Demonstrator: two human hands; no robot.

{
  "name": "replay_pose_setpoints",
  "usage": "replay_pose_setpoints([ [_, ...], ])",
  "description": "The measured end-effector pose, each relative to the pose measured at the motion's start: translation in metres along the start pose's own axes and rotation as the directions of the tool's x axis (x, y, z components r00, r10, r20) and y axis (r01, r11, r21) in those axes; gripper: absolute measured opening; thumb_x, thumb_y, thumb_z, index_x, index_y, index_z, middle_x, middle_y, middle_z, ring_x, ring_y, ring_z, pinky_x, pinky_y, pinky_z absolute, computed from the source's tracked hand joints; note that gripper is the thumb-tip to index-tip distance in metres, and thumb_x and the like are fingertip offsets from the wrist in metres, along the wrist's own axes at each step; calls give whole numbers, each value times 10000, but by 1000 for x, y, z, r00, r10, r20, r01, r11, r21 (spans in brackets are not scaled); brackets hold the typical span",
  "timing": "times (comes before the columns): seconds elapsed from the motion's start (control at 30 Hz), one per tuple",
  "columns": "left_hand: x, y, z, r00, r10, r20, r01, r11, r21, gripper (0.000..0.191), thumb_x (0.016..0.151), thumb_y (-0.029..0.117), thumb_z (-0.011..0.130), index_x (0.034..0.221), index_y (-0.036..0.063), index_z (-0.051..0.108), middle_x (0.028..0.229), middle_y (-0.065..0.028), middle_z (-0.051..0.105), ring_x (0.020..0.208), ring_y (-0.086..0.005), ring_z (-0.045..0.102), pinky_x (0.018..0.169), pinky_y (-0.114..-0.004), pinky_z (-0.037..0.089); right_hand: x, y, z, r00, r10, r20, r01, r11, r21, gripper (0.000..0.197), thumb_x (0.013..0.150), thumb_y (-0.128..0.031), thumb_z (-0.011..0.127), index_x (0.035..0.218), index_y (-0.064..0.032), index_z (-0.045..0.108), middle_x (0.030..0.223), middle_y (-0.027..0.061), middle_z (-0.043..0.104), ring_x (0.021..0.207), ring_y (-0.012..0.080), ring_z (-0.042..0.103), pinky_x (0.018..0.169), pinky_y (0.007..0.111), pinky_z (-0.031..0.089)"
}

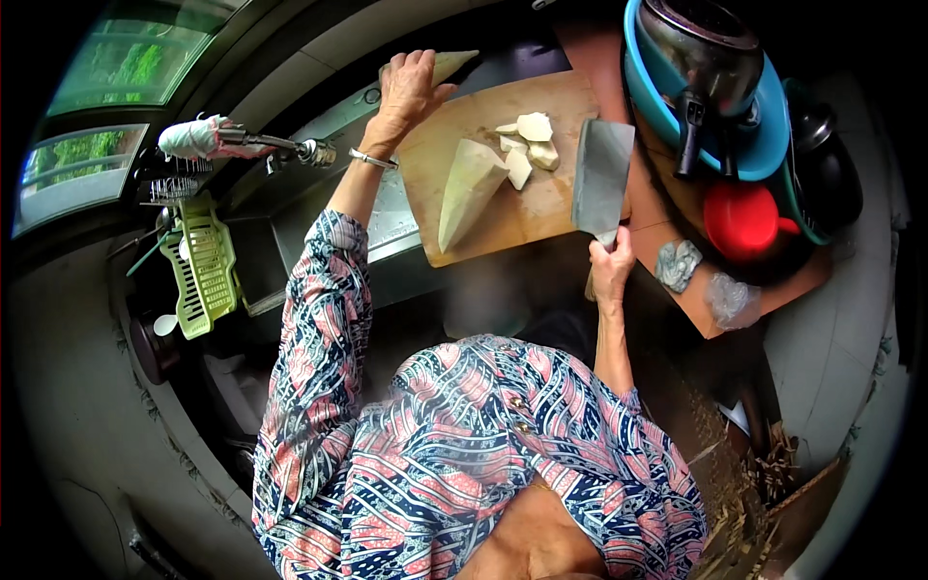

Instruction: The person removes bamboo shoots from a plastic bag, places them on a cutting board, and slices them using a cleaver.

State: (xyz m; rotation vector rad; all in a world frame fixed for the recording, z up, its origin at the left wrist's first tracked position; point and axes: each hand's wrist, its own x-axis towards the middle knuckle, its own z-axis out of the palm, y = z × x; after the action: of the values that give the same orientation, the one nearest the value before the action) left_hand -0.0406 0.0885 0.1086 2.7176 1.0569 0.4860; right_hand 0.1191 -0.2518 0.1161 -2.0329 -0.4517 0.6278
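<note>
My left hand [412, 90] is closed around a pale, pointed vegetable piece [453, 65], past the far left corner of a wooden cutting board [507, 217]. The fingers hide part of that piece. In my right hand [613, 264] is the handle of a cleaver [603, 170], its broad blade lying over the board's right edge. A thick, peeled, cone-shaped vegetable piece [471, 188] rests on the board, its narrow end towards me. Several cut white chunks [535, 127] lie beside its wide end.
A sink [268, 254] with a cloth-wrapped faucet [315, 152] is at left, beside a green plastic rack [199, 268]. At right stand a blue basin [772, 138] holding a dark pot [714, 51], a red plastic dipper [739, 217] and crumpled plastic bags [731, 299].
</note>
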Motion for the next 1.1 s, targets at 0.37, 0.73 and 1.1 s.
replay_pose_setpoints([
  [0.37,16,-82,41,949,-180,259,109,958,264,986,492,558,749,1253,45,387,1152,-215,491,1076,-407,436,799,-662,292,-57,-8,-53,969,-51,242,120,953,-279,194,633,46,502,823,10,517,705,87,475,566,193,454,527,300,390],
  [0.73,-107,61,-28,833,-190,520,332,923,-195,1234,477,540,777,1373,14,110,1320,-274,296,1193,-434,342,970,-457,346,-54,-34,-13,872,-186,453,361,870,-337,245,653,53,541,880,-27,493,780,142,489,699,341,522,609,398,434],
  [1.1,-79,50,-2,814,-419,401,557,759,-338,953,572,308,765,1314,3,251,1119,-284,473,1032,-388,485,858,-427,422,9,-64,31,868,-280,410,477,697,-535,100,756,0,506,840,-20,456,842,174,505,757,384,525,629,433,451],
])
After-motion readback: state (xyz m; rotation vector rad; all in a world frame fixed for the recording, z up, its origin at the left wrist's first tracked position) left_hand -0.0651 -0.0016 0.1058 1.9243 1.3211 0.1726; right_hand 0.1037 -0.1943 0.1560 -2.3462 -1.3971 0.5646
